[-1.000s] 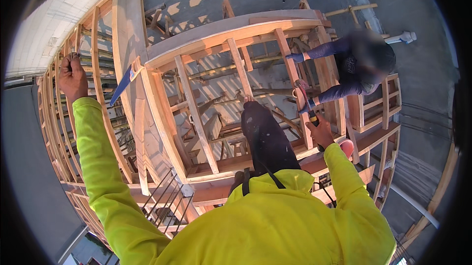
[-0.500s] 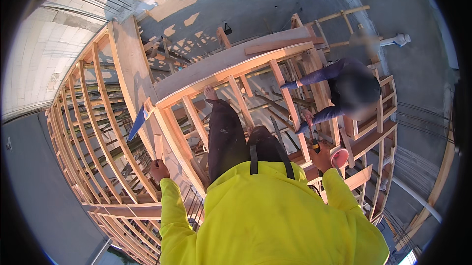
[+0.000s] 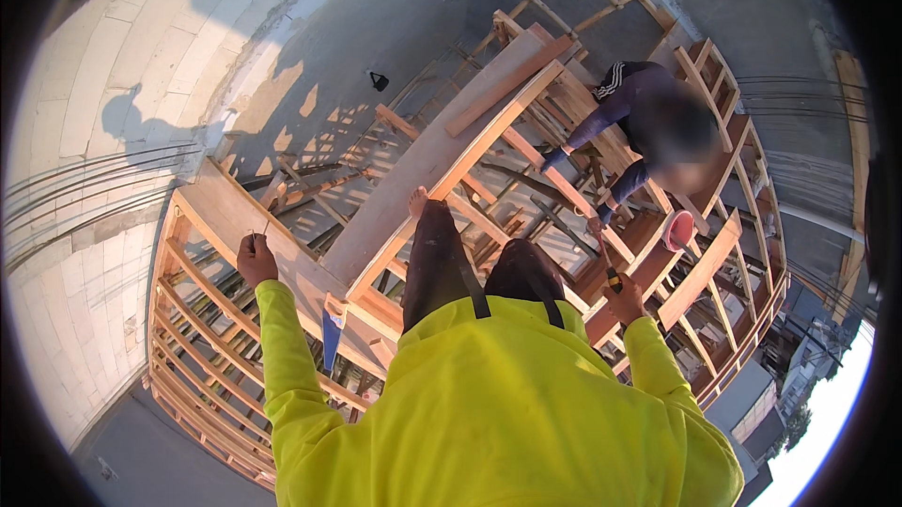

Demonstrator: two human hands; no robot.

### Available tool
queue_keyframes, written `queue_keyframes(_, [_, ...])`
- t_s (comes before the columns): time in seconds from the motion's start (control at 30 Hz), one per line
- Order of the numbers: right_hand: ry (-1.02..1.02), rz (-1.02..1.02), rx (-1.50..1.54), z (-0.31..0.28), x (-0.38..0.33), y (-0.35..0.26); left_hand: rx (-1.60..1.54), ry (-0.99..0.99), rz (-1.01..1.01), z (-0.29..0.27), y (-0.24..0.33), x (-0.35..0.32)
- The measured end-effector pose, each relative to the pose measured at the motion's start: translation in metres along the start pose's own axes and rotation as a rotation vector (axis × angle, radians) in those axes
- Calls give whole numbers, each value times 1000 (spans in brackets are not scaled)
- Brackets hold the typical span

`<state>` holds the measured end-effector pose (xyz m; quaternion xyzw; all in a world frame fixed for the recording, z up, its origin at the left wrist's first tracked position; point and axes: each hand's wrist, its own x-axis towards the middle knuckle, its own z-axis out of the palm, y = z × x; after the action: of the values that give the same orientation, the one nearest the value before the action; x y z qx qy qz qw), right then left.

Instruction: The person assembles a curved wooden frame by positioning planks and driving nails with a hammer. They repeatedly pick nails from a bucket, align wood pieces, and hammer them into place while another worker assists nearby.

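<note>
Concrete ground (image 3: pixel 413 18) lies far below a curved timber frame (image 3: pixel 451 145) of ribs and planks on which the person stands, one bare foot (image 3: pixel 417 201) on a broad plank. At ten o'clock the left hand (image 3: pixel 256 261) is raised, its grip pinched shut on a thin nail (image 3: pixel 267 226) just above the plank's edge. At three o'clock the right hand (image 3: pixel 626 301) is closed around a hammer handle (image 3: pixel 611 277) (its head is hard to make out). A blue-handled saw (image 3: pixel 331 338) hangs by the frame at eight o'clock. A co-worker (image 3: pixel 648 117) crouches at one o'clock near a red bucket (image 3: pixel 678 230). The step in hand looks like placing the nail; next would call for steadying it upright on the wood and bringing the hammer across.
</note>
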<state>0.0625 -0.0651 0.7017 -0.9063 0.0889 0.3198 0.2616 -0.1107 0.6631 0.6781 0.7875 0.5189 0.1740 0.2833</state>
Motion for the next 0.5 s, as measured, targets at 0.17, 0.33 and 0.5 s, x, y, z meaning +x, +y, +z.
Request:
queue_keyframes(0.17, [75, 141, 178, 41, -33, -34, 1, -176, 170, 46, 42, 99])
queue_keyframes(0.33, [152, 188, 293, 85, -51, -3, -178, -291, 237, 123, 89, 81])
queue_keyframes(0.5, [128, 363, 471, 75, -45, -10, 8, -496, 371, 173, 167, 30])
